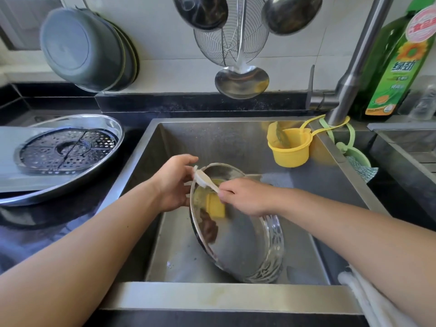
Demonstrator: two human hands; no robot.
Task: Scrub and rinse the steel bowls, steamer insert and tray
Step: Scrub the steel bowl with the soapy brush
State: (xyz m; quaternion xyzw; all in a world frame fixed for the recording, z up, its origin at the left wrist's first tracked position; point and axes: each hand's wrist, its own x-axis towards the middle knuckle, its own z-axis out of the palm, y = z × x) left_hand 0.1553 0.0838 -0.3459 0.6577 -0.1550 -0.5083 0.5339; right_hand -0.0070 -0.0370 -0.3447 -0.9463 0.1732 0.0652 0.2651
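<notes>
Both hands point(175, 182) point(246, 195) on tilted bowl point(238, 244).

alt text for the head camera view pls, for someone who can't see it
Over a steel sink, the left hand grips the rim of a tilted steel bowl while the right hand holds a white-handled brush with a yellow sponge inside it. On the counter to the left, a perforated steamer insert lies in a round steel tray.
</notes>
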